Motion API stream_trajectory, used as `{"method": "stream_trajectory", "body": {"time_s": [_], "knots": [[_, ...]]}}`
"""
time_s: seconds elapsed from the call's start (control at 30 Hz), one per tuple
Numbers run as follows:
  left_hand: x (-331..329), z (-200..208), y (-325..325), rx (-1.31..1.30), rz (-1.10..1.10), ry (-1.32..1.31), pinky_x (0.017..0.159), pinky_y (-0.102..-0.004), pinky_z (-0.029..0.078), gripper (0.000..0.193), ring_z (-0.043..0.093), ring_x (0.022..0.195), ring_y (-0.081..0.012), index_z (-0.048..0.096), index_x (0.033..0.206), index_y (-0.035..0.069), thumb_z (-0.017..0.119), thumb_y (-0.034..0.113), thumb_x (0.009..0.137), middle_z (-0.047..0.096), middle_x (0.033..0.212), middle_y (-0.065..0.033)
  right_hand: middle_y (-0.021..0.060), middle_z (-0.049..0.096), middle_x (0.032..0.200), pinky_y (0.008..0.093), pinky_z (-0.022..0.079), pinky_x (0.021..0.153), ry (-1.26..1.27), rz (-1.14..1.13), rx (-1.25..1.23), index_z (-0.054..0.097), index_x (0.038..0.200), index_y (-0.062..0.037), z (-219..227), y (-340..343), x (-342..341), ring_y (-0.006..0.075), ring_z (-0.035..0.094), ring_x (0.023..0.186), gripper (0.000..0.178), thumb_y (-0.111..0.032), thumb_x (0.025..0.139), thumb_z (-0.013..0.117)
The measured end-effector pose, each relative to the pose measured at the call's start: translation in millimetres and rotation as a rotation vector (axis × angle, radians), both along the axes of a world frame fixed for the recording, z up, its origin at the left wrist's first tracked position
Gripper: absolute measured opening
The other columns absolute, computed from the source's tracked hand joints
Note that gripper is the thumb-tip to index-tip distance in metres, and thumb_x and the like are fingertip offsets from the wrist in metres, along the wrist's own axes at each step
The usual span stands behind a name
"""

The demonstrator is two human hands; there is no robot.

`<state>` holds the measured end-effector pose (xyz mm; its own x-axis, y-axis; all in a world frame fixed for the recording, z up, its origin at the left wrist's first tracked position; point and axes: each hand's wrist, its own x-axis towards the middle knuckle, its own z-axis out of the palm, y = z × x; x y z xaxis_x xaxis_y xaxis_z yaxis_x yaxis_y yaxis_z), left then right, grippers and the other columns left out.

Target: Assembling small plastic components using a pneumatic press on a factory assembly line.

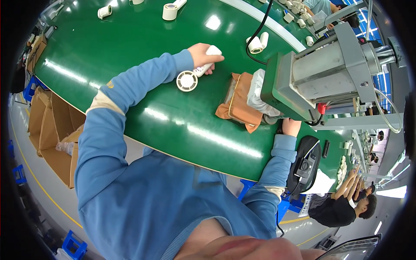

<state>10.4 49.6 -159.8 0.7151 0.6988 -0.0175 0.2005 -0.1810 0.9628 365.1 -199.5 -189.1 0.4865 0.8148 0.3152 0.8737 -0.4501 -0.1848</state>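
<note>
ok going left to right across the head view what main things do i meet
Open box → left hand gripping a white device → brown cloth → right hand → person in black. Press left out: it spans the last two.

Left arm point(106, 104) was bent at the elbow, out to the left, forearm running far and rightward. Left hand point(200, 54) was curled in a grip, one digit pointing right. Right arm point(284, 151) reached far on the right side; right hand point(292, 126) was partly hidden, fingers unreadable.
</note>
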Motion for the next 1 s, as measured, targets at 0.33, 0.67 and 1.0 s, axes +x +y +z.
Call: {"method": "stream_trajectory", "body": {"time_s": [0.33,0.67,1.0], "knots": [[-62,4,-55,0.227,0.014,0.298,0.072,-0.0290,0.051,0.069,0.063,0.079,-0.0227,0.052,0.119,-0.001,0.069,0.049,0.073,0.066,0.093,-0.0125,0.0185,0.060,0.114,0.0405,0.045,0.084,0.026,0.029,0.044,0.059,0.112,-0.0018,-3,2,11,0.0379,0.057,0.100,0.038,-0.022,0.081,0.061],[-67,-18,-40,0.267,0.135,-0.212,0.078,-0.0284,0.049,0.058,0.060,0.084,-0.0195,0.051,0.114,0.005,0.073,0.008,0.060,0.062,0.097,-0.0086,0.0165,0.059,0.118,0.0423,0.046,0.082,-0.025,-0.011,-0.056,0.056,0.119,-0.0065,-14,1,19,0.0380,0.057,0.100,0.044,-0.033,0.084,0.052],[-24,14,-55,0.240,-0.175,-0.185,0.078,-0.0277,0.047,0.053,0.057,0.083,-0.0178,0.050,0.110,0.007,0.067,0.004,0.060,0.060,0.097,-0.0064,0.0167,0.060,0.116,0.0406,0.046,0.084,0.006,-0.016,-0.009,0.059,0.114,-0.0030,-11,-1,13,0.0362,0.057,0.100,0.039,-0.025,0.082,0.059]]}}
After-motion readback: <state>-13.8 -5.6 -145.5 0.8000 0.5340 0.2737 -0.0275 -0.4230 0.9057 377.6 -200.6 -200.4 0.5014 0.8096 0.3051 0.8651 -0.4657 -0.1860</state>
